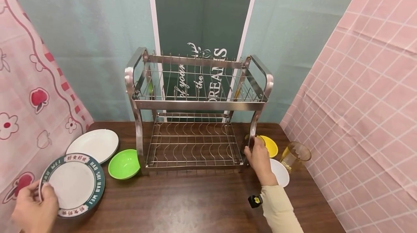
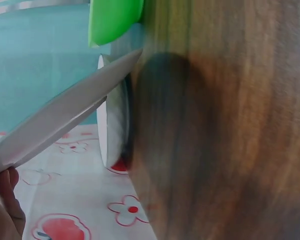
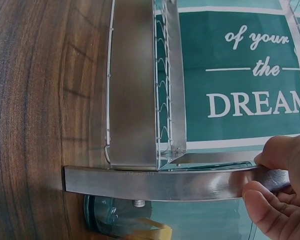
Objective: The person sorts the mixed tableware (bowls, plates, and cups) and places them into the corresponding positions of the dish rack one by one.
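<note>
My left hand [image 1: 36, 204] grips the left rim of a round plate [image 1: 73, 186] with a white middle and a dark green lettered border. In the left wrist view the plate [image 2: 65, 110] is tilted and raised off the table, casting a shadow. My right hand [image 1: 259, 159] is at the right front leg of a two-tier metal dish rack [image 1: 195, 105]. The right wrist view shows its thumb and fingers [image 3: 270, 205] around that curved leg [image 3: 190, 184]. Both rack tiers hold no dishes.
Left of the rack are a white plate [image 1: 94, 144] and a green bowl [image 1: 123, 165]. On the right stand a yellow bowl [image 1: 270, 147], a white bowl [image 1: 280, 173] and an amber glass [image 1: 298, 155]. A see-through vessel [image 3: 115, 215] is behind the leg. Curtains surround the wooden table [image 1: 182, 204].
</note>
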`<state>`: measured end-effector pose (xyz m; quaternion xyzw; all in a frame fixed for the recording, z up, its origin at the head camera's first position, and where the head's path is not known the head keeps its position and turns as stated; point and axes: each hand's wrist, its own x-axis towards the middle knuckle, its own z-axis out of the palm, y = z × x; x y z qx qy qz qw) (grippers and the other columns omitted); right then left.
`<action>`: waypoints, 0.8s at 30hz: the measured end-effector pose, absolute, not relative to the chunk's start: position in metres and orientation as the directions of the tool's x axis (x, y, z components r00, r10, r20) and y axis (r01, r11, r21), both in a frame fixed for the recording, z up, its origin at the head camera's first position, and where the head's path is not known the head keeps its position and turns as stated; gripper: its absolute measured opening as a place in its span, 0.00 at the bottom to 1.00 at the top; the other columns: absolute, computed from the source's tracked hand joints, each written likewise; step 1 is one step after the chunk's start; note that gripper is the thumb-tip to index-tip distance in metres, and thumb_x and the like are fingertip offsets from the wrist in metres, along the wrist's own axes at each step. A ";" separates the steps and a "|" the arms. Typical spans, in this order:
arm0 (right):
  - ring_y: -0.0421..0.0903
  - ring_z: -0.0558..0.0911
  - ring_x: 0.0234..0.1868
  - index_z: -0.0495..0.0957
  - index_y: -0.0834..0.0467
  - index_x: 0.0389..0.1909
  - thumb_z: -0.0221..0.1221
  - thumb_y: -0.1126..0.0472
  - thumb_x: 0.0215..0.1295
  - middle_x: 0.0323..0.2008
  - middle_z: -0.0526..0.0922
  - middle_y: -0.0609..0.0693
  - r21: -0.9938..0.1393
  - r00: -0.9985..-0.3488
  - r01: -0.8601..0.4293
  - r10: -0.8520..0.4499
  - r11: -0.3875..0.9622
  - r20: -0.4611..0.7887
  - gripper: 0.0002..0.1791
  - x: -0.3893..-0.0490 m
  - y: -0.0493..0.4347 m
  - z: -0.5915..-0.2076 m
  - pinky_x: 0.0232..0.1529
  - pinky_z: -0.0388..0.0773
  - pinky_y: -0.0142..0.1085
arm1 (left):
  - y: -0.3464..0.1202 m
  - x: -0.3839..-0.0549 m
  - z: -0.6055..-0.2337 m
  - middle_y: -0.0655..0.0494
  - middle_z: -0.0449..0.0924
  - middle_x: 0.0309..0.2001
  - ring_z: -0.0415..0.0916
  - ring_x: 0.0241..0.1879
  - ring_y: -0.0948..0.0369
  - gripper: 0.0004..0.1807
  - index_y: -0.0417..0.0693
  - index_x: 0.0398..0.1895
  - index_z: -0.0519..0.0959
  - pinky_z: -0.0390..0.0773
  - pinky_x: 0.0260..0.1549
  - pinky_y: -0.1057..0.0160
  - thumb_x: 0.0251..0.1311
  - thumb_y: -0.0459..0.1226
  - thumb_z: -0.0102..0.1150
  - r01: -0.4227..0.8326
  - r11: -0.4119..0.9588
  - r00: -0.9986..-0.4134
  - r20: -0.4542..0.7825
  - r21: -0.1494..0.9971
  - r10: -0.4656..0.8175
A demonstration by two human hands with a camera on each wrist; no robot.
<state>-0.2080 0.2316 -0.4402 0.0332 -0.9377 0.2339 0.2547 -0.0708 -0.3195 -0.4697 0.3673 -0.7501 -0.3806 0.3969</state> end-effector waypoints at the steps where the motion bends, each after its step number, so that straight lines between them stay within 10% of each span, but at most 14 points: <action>1: 0.66 0.76 0.31 0.69 0.70 0.42 0.63 0.66 0.52 0.33 0.73 0.65 -0.419 -0.868 -0.181 0.056 0.890 0.494 0.19 -0.208 0.232 -0.441 0.34 0.73 0.57 | -0.318 -0.071 -0.468 0.88 0.60 0.20 0.57 0.18 0.83 0.11 0.57 0.43 0.76 0.57 0.21 0.83 0.57 0.39 0.50 -0.237 0.440 -0.404 0.324 0.866 -0.855; 24: 0.67 0.76 0.31 0.68 0.71 0.45 0.62 0.65 0.54 0.34 0.73 0.66 -0.403 -0.873 -0.189 0.035 0.895 0.486 0.21 -0.209 0.233 -0.442 0.34 0.72 0.58 | -0.294 -0.076 -0.437 0.86 0.65 0.23 0.59 0.16 0.84 0.13 0.69 0.35 0.74 0.59 0.20 0.85 0.56 0.35 0.54 -0.016 0.558 -0.331 0.522 0.830 -0.786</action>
